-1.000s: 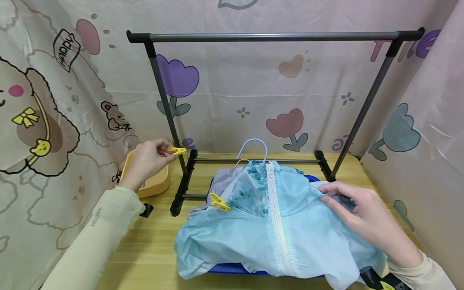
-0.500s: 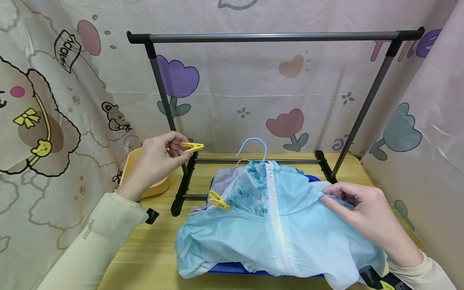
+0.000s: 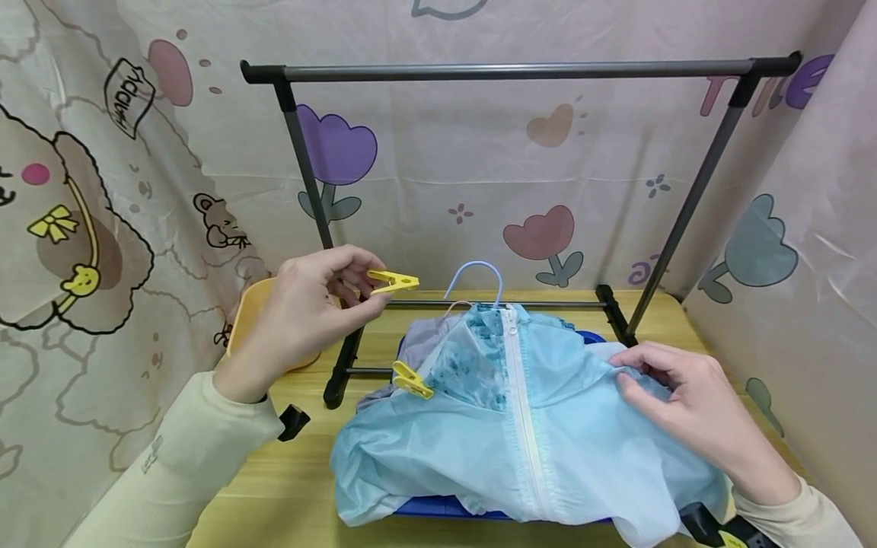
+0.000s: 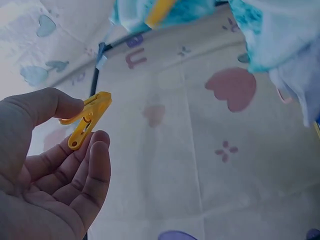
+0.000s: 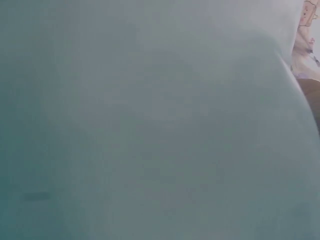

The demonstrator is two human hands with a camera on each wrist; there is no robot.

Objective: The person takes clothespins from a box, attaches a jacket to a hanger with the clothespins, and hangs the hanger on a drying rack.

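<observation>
In the head view my left hand (image 3: pixel 301 316) pinches a yellow clothespin (image 3: pixel 394 281) between thumb and fingers, left of the hanger hook and above the clothes. The left wrist view shows the same clothespin (image 4: pixel 92 117) at the thumb tip. A light blue zip-front jacket (image 3: pixel 582 464) lies in front, with a blue hanger hook (image 3: pixel 479 264) rising from its collar. Another yellow clothespin (image 3: pixel 411 380) is clipped at the jacket's left shoulder. My right hand (image 3: pixel 695 407) pinches the fabric at its right shoulder. Blue fabric (image 5: pixel 160 125) blocks most of the right wrist view.
A dark metal clothes rack (image 3: pixel 521 72) stands behind the jacket on the wooden table (image 3: pixel 274 479). Beneath the jacket are a grey-purple garment (image 3: pixel 421 342) and a blue basket (image 3: pixel 445 508). A yellow-orange container (image 3: pixel 253 312) sits behind my left forearm.
My left hand has moved right with the clothespin, from near the container across the rack's left leg toward the hanger hook. My right hand stays at the jacket's shoulder, its thumb shifting slightly.
</observation>
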